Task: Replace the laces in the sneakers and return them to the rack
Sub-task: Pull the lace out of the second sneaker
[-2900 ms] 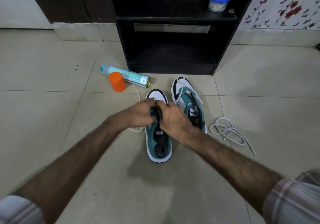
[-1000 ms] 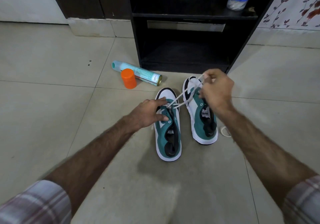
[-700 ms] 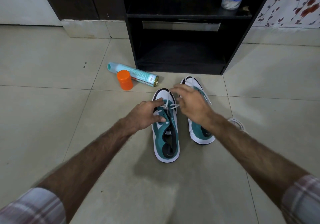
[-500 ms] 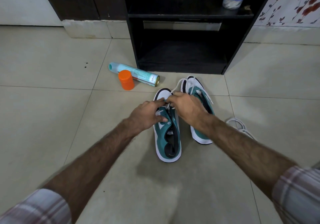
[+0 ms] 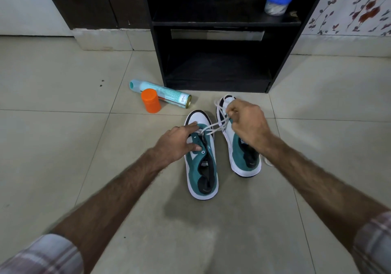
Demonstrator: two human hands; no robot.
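- An orange cap point(image 5: 150, 104) and a teal spray can point(image 5: 160, 93) are lying on the tiled floor point(image 5: 63, 136) to the left, well apart from the work and needing no attention.
- The left hand point(image 5: 176, 143) is resting on the left sneaker point(image 5: 201, 157), fingers fairly straight and pressing on the upper beside the lowest eyelets; it is steadying the shoe, not gripping it. Keeping that pressure on seems wise, so the shoe is not lifting or sliding as the lace is being drawn.
- The white lace point(image 5: 213, 128) is running taut from the front eyelets up and to the right, two strands showing. Judging by the bare eyelets further back, lacing is only beginning.
- The right hand point(image 5: 246, 120) is pinching both strands with curled fingers, raised over the right sneaker point(image 5: 243, 153). Pulling evenly, so both ends are coming out alike, would be making the next crossings easier.
- The right sneaker appears unlaced; whether a spare lace is lying beyond it I cannot tell.
- The black rack point(image 5: 218, 68) is standing just behind the shoes, its lower shelf waiting for the pair.
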